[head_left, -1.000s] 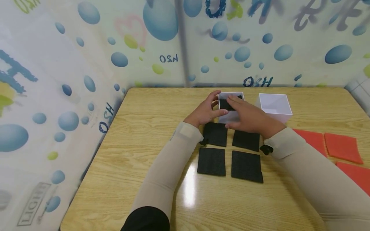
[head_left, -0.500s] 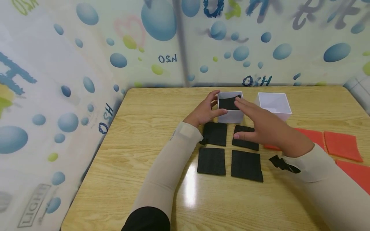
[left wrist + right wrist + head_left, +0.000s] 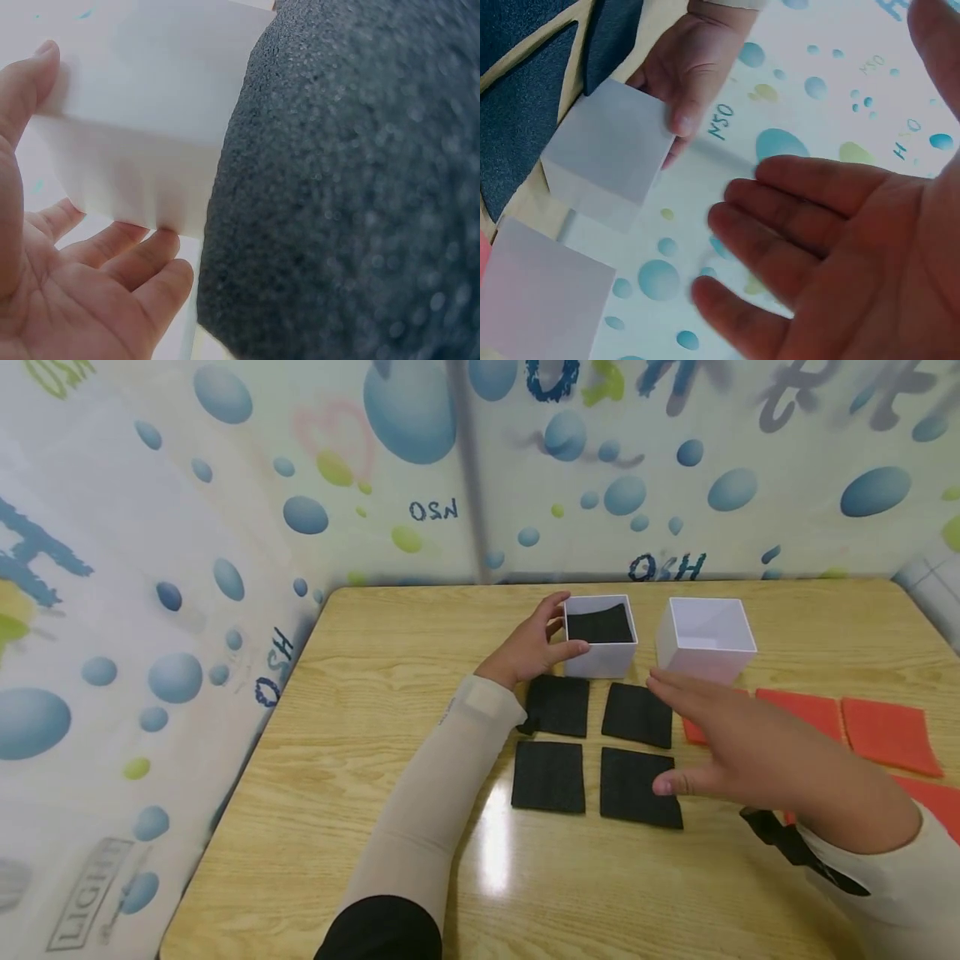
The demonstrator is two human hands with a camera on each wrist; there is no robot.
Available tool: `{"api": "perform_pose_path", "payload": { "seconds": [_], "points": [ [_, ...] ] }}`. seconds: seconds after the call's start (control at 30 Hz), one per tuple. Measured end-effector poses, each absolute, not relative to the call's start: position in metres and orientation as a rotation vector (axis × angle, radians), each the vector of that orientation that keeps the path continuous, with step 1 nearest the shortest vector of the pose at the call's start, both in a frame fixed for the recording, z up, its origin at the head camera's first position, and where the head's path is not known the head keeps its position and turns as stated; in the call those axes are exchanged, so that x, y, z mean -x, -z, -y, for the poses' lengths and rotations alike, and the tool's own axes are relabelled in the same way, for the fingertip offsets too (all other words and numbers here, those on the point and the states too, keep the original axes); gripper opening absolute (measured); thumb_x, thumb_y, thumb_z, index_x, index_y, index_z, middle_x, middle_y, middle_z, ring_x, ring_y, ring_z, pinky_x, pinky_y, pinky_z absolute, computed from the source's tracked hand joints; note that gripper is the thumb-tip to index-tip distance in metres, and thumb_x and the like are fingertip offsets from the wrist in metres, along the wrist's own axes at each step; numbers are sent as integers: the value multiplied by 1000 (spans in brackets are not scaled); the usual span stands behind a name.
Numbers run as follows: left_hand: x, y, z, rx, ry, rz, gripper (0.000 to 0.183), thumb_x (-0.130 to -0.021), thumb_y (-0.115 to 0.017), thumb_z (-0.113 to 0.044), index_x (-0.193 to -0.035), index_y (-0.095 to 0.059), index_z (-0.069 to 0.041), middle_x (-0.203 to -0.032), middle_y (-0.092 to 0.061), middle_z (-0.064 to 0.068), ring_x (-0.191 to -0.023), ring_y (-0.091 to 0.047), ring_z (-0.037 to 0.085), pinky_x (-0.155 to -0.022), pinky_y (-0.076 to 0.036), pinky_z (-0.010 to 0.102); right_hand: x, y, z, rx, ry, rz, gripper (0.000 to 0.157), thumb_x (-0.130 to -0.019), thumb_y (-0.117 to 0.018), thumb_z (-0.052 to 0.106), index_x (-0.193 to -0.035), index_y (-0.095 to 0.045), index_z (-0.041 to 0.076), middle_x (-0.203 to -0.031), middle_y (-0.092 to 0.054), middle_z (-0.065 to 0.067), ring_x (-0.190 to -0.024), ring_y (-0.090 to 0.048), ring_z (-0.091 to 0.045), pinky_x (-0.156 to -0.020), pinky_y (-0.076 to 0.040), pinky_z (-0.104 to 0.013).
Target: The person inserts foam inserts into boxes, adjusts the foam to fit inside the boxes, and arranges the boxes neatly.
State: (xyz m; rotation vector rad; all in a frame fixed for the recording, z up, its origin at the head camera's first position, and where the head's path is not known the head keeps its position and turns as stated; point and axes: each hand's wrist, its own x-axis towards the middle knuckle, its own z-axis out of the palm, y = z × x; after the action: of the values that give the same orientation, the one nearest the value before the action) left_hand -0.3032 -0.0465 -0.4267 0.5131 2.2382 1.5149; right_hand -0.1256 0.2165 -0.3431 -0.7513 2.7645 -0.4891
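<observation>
My left hand [image 3: 528, 647] holds the left white box [image 3: 600, 663] by its left side, thumb at the front face and fingers round the side. Inside that box lies a black foam square [image 3: 600, 625], its back edge curved. In the left wrist view, black foam [image 3: 337, 187] hides much of the scene beside the box. My right hand [image 3: 757, 752] hovers with straight fingers and holds nothing, in front of the second white box [image 3: 708, 665]. It partly covers a black square [image 3: 637, 785] and some red squares [image 3: 888, 735].
Several black squares [image 3: 557, 706] lie in rows before the left box. The red ones lie to the right on the wooden table [image 3: 360, 710]. A printed wall covering [image 3: 420, 543] with blue spots rises behind the table's back edge.
My right hand has drawn back from the left box, toward me and to the right, leaving the black foam square inside in view. My left hand stays on the box.
</observation>
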Motion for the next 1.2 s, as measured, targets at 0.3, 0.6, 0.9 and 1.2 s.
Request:
{"api": "perform_pose_path", "payload": {
  "seconds": [0.3,0.6,0.9,1.2],
  "points": [
    [305,425,45,-511,-1532,-2219,97,-96,-81,-29,-168,-16,-30,-174,-22,2,-161,-26,29,-127,-30,47,118,352,-223,669,427,-2735,124,-72,-79,79,-161,-39,1,-165,-38,-26,-144,-47,-48,-106,-49,-65],
    [306,425,44,-525,-1532,-2222,97,-96,-81,-29,-168,-17,-29,-175,-21,1,-161,-26,30,-127,-30,47,119,364,-224,587,354,-2692,122,-69,-80,80,-155,-48,0,-156,-49,-29,-139,-49,-50,-104,-49,-68],
    [304,427,46,-489,-1518,-2229,97,-95,-82,-31,-167,-18,-33,-174,-22,4,-161,-25,31,-127,-30,51,120,373,-221,548,325,-2658,116,-66,-87,74,-149,-55,0,-152,-53,-29,-137,-51,-51,-103,-49,-69],
    [303,427,46,-508,-1521,-2233,97,-95,-81,-32,-167,-17,-33,-175,-21,2,-162,-25,30,-127,-31,50,121,383,-213,509,242,-2644,110,-63,-94,66,-143,-60,-2,-144,-59,-28,-131,-56,-49,-102,-50,-67]
  ]
}}
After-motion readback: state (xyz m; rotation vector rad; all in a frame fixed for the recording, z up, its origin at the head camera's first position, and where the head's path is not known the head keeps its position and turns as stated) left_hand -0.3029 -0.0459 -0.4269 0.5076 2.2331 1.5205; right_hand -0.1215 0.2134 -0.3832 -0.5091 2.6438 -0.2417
